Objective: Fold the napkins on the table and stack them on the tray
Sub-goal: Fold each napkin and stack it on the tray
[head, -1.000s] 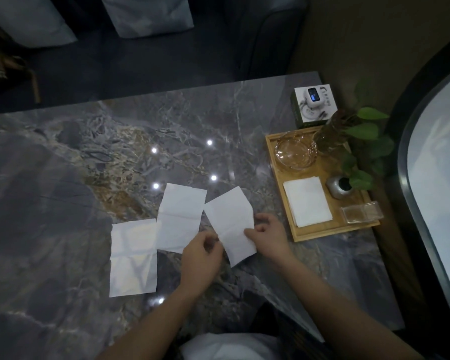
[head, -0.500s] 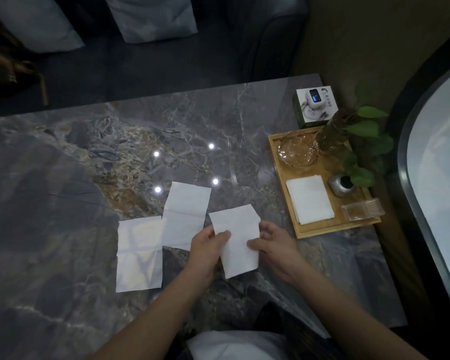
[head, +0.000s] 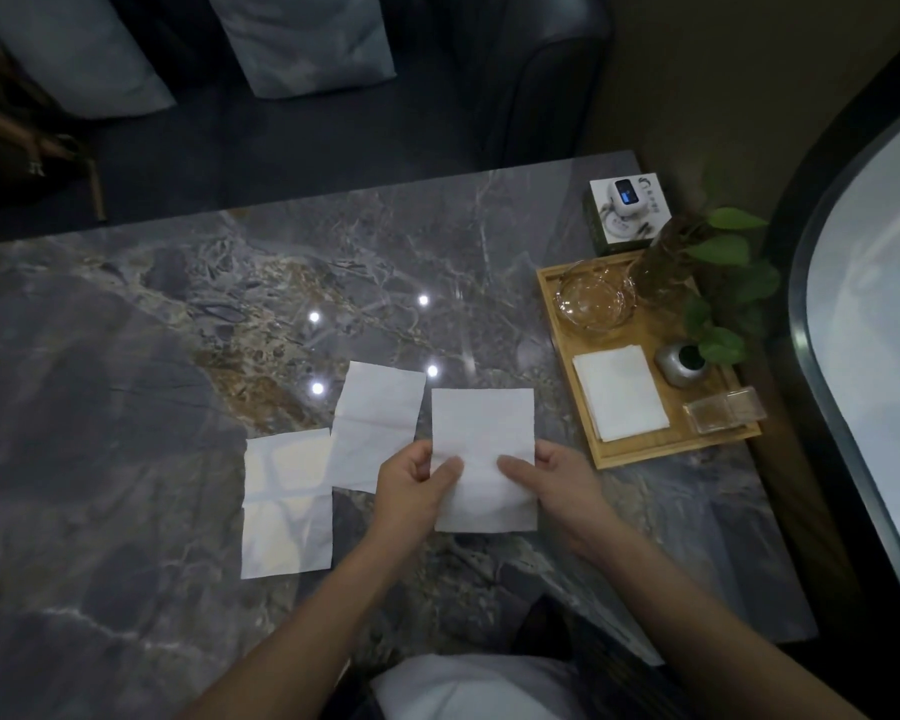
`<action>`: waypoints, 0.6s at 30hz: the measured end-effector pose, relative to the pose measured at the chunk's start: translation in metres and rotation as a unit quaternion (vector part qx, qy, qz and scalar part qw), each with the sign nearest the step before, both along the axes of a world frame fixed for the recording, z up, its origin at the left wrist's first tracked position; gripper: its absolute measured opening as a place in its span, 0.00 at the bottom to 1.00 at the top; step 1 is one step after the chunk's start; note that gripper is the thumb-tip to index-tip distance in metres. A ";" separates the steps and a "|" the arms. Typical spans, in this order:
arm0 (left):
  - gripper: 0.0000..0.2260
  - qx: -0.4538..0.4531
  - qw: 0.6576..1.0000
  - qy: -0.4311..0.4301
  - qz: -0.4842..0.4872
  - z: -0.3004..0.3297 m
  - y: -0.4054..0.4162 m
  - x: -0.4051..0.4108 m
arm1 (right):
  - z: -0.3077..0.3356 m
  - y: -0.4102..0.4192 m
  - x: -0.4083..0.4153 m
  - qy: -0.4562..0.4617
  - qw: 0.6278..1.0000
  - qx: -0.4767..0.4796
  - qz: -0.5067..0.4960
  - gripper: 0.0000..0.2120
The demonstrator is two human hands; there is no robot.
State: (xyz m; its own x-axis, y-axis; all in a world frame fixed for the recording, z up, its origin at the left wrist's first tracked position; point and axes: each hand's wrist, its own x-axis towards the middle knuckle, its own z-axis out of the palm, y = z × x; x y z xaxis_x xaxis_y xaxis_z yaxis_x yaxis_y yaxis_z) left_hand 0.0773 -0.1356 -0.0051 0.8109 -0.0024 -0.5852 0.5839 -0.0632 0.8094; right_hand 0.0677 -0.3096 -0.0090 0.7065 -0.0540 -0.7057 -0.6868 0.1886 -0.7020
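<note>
A white napkin [head: 481, 428] lies flat and squared on the marble table in front of me. My left hand [head: 411, 485] grips its left edge and my right hand [head: 554, 472] grips its right edge, thumbs on top. Two more unfolded napkins lie to the left: the middle napkin [head: 378, 420], slightly tilted, and the left napkin [head: 287, 504], nearer the front. A wooden tray [head: 614, 454] stands at the right, with a stack of folded napkins [head: 619, 392] on it.
The tray also holds a glass bowl [head: 593, 301], a small grey pot [head: 679, 363], a clear plastic box [head: 723, 410] and a leafy plant [head: 718, 283]. A white boxed device [head: 627, 207] sits behind it. A dark sofa lies beyond the table's far edge.
The napkin in my hands has turned from tilted to square with me and now lies flatter. Both hands have shifted onto its side edges.
</note>
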 end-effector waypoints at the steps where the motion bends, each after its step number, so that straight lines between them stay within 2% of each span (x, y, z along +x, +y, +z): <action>1: 0.06 0.002 1.000 -0.002 -0.002 0.001 0.001 0.000 | 0.000 -0.001 -0.001 -0.002 1.000 -0.003 0.000 0.11; 9: 0.06 0.006 1.000 0.002 -0.003 -0.001 0.003 -0.003 | 0.002 -0.001 -0.004 -0.003 1.000 0.003 -0.022 0.07; 15: 0.11 -0.023 0.999 0.037 -0.003 -0.004 0.008 -0.001 | 0.005 -0.003 -0.004 -0.044 0.999 -0.018 -0.004 0.06; 18: 0.12 -0.036 0.999 0.031 0.009 -0.004 0.012 0.001 | 0.009 -0.003 -0.003 -0.075 0.994 -0.078 0.022 0.13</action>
State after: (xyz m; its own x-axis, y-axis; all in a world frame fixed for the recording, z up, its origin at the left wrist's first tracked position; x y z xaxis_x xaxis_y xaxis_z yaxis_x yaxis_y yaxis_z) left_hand 0.0779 -0.1238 -0.0090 0.7737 -0.0323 -0.6327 0.6332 0.0047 0.7740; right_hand 0.0643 -0.3129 -0.0004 0.8075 -0.1205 -0.5775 -0.5772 0.0409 -0.8156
